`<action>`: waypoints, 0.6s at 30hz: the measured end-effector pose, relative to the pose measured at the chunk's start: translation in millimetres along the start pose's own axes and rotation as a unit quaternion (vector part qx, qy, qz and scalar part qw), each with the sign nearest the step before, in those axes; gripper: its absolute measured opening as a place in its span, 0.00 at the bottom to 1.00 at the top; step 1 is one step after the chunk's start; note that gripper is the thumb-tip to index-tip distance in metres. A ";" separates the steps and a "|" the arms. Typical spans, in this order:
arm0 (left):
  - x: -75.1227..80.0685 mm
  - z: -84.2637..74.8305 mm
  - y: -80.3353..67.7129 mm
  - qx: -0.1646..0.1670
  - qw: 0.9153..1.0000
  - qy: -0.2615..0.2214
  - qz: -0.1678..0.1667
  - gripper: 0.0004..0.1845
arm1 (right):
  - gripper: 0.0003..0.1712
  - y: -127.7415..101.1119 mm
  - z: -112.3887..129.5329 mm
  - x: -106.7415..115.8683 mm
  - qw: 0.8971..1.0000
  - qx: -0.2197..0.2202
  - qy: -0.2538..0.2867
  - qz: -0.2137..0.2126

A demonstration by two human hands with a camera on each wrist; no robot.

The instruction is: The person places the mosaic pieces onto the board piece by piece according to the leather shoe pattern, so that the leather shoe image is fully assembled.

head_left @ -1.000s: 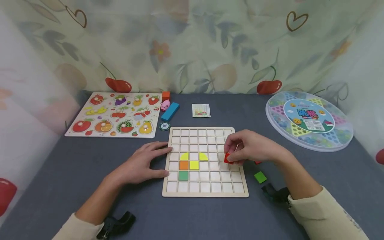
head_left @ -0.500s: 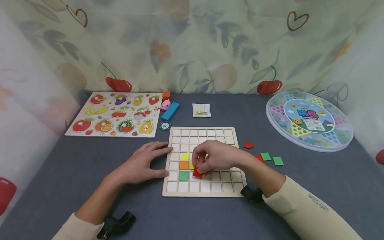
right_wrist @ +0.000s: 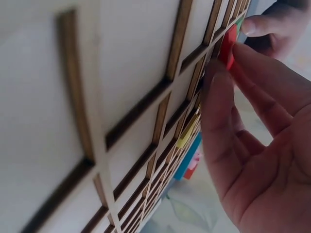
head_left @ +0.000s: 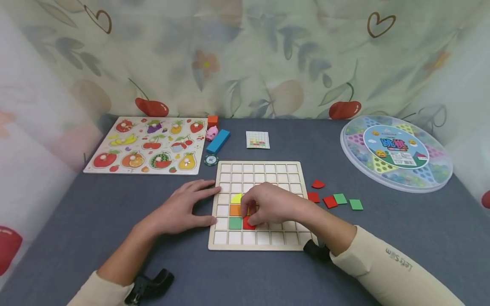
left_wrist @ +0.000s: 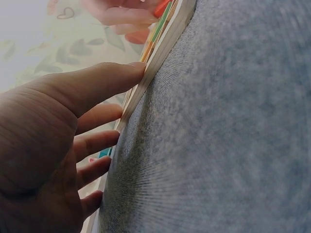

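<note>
Currently, the red square tile sits at the cell just right of the green tile in the wooden grid board, one row below the orange tile. Our right hand pinches this tile between thumb and fingertips; the right wrist view shows it tilted against the cell rather than lying flat. We judge that seating it well calls for squaring its edges with the cell walls, lowering one edge first, then pressing flat without disturbing its neighbours. Our left hand lies flat on the grey table, fingers straight, with thumb and fingertips touching the board's left edge to steady it; it grasps nothing. A yellow quarter-round tile shows above the orange one, and the right hand hides the cells beyond it. To the board's right lie loose tiles, red and green, near but clear of the frame. Farther off we see a pattern card, a blue block, a fruit peg puzzle and a round Chinese checkers set. None obstructs the hand.
</note>
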State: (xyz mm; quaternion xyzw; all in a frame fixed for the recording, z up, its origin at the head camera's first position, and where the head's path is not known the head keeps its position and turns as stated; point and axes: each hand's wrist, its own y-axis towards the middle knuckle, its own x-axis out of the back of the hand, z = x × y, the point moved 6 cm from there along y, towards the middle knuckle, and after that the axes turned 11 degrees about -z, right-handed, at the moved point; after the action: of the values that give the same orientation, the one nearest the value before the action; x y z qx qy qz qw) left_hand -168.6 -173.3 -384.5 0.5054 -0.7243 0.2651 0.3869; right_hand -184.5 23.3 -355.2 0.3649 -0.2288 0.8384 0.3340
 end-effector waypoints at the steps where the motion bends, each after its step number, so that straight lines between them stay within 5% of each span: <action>1: -0.2 -0.2 0.0 -0.002 1.000 0.000 0.000 0.42 | 0.08 0.0 0.4 -0.3 1.000 0.005 -0.013 -0.003; 11: 0.4 0.2 0.0 0.006 1.000 0.000 0.005 0.42 | 0.08 -3.1 3.3 -0.5 0.998 0.010 -0.054 -0.008; 18: 0.5 -0.2 -0.3 0.006 1.000 -0.001 0.006 0.42 | 0.07 -12.9 -3.5 14.1 1.000 0.019 0.000 -0.021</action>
State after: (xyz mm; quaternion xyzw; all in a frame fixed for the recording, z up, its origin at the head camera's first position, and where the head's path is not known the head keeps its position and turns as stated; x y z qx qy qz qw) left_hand -168.4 -173.5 -383.9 0.5038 -0.7259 0.2715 0.3815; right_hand -183.9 39.7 -344.8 0.3760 -0.2046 0.8354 0.3447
